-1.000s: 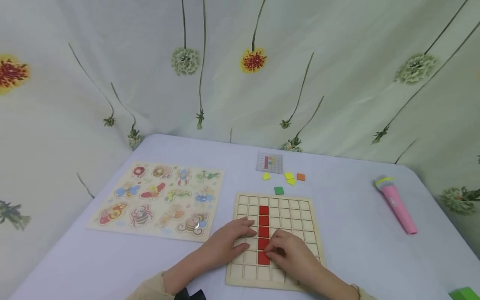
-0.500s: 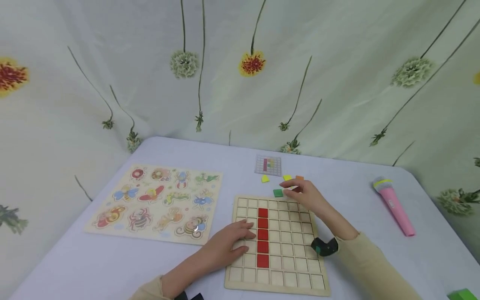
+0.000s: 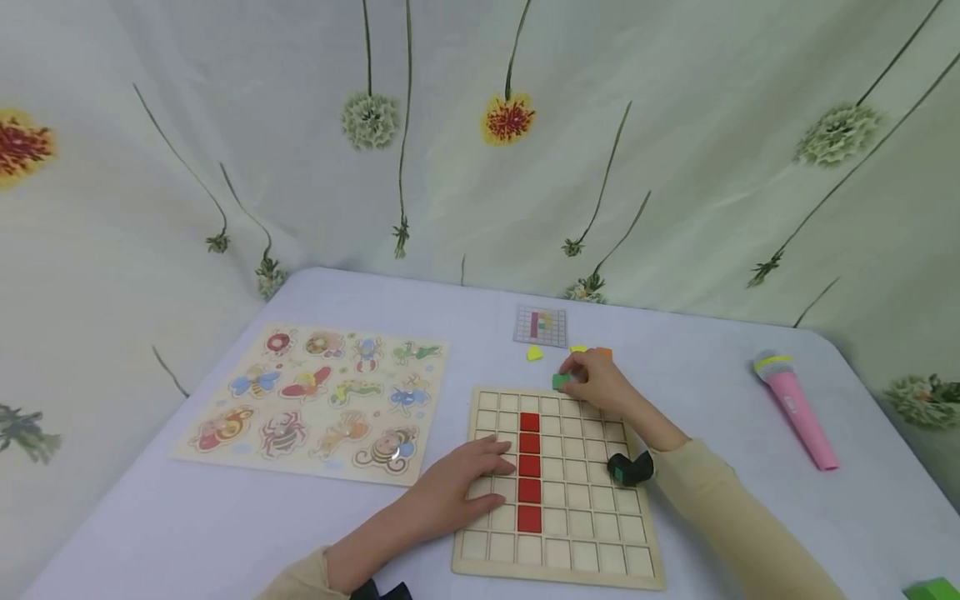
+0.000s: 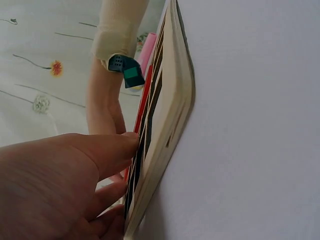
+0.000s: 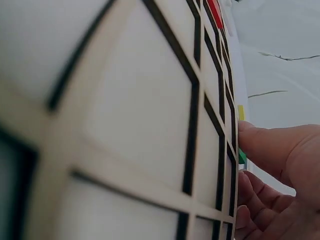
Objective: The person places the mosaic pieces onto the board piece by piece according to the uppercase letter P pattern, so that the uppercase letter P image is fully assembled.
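A pale wooden grid board [image 3: 566,552] lies on the table, with a column of several red square tiles [image 3: 529,490] set in its cells. My left hand [image 3: 450,492] rests on the board's left side, fingers spread, the fingertips close to the red column. In the left wrist view the thumb [image 4: 117,150] lies at the board's edge. Beyond the board's far edge my right hand [image 3: 600,382] pinches a green square tile [image 3: 560,382] between thumb and index finger. Green also shows between the digits in the right wrist view, where the hand [image 5: 285,170] is past the grid.
Behind the board are yellow pieces [image 3: 534,353], an orange tile [image 3: 604,354] partly behind the right hand, and a small pattern card [image 3: 541,326]. An insect puzzle board [image 3: 315,400] lies left. A pink toy microphone [image 3: 801,417] lies right, a green block [image 3: 932,590] in the near right corner.
My right hand has left the lowest red tiles and moved away over the board to the green tile, its fingers closing on it. The left hand has stayed in place.
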Motion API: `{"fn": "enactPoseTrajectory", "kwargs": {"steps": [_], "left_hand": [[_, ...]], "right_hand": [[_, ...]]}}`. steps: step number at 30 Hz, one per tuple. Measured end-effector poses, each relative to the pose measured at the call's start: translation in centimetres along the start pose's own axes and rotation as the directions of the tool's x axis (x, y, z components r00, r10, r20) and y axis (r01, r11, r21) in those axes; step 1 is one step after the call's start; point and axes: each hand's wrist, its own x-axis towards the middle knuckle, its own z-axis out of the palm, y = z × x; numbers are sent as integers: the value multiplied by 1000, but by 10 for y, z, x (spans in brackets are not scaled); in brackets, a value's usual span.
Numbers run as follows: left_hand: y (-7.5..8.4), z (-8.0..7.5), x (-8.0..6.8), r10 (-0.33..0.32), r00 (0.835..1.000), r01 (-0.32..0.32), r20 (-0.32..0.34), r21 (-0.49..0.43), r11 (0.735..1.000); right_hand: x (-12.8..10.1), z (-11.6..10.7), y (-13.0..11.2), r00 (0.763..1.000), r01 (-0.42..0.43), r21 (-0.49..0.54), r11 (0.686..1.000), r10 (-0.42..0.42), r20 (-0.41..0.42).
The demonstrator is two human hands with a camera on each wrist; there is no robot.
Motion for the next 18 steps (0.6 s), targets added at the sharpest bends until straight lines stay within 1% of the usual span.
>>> {"fn": "enactPoseTrajectory", "kwargs": {"steps": [4, 7, 10, 11, 14, 18], "left_hand": [[1, -1, -1, 12, 1000, -12, -3, 0, 1000], [2, -1, -1, 17, 1000, -17, -7, -2, 1000], [2, -1, -1, 12, 1000, -12, -5, -6, 1000], [2, -1, -1, 11, 1000, -11, -5, -4, 1000], [2, -1, 0, -4, 1000, 4, 3, 2, 1000], [1, -1, 1, -4, 1000, 4, 7, 1, 1000]], "right_hand": [[-3, 0, -3, 1000, -21, 33, 999, 22, -17], [-8, -1, -6, 997, -30, 26, 999, 32, -67], [-16, -1, -12, 992, -22, 18, 1000, 24, -121], [-20, -1, -14, 992, -13, 31, 999, 17, -126], [-34, 0, -24, 995, 29, 97, 995, -20, -96], [-55, 8, -36, 999, 48, 187, 981, -49, 0]]}}
